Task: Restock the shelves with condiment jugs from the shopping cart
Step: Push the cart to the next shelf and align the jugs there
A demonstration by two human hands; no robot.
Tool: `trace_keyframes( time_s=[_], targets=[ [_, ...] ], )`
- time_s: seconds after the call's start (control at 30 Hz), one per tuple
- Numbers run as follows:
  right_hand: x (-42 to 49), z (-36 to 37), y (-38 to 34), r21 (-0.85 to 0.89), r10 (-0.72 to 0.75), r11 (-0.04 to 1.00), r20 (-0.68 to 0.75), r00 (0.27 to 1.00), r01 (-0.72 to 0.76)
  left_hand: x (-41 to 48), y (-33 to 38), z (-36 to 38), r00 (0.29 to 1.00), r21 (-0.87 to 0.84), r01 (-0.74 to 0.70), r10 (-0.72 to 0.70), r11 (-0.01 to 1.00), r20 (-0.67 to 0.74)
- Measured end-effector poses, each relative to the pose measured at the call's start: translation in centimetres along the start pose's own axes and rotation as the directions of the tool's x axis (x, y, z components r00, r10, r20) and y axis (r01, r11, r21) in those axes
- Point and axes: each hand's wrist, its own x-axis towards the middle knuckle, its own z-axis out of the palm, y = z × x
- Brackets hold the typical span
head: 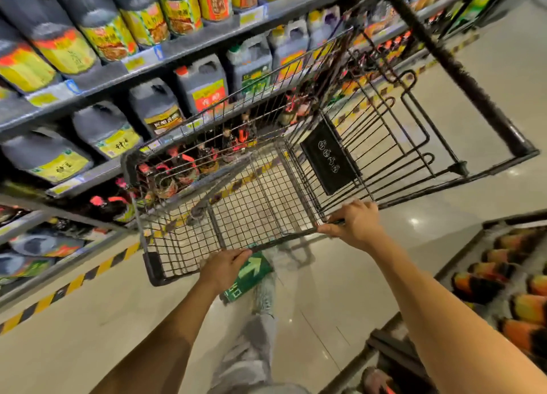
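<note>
1. Gripping the near rim of the shopping cart [284,236], the left hand [225,267] and right hand [355,223] each curl their fingers round the wire, probably to steady or steer it alongside the shelves [183,45].
2. No jug shows inside the basket. The condiment jugs [204,87] stand on the shelves beyond the cart's far side, well apart from both sets of fingers.
</note>
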Motion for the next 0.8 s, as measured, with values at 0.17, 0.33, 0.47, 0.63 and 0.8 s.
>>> trace_keyframes(
  time_s=[0.17, 0.33, 0.47, 0.63, 0.8],
  targets=[
    [1.9, -1.0, 5.8, 0.014, 0.012, 1.0, -0.01, 1.0, -0.012, 2.9, 4.9, 1.0, 1.0, -0.032, 0.016, -0.016, 0.999, 0.011],
    [3.5, -1.6, 11.3, 0.038, 0.01, 0.999, -0.043, 0.999, -0.008, 5.5, 9.9, 1.8, 0.997, -0.028, 0.009, -0.007, 1.0, 0.076],
    [5.1, -2.2, 15.8, 0.054, 0.011, 0.998, -0.047, 0.999, -0.008, 7.3, 14.5, 2.2, 0.996, 0.011, -0.007, 0.006, 1.0, 0.086],
    [7.1, -3.0, 21.4, 0.07, -0.007, 0.997, -0.063, 0.998, 0.011, 10.2, 19.0, 3.8, 0.997, -0.032, 0.02, -0.018, 0.999, 0.076],
    [9.2, -4.6, 27.3, 0.046, -0.031, 0.998, -0.076, 0.997, 0.034, 13.1, 25.3, 4.8, 0.997, -0.068, 0.051, -0.046, 0.996, 0.068]
  ],
)
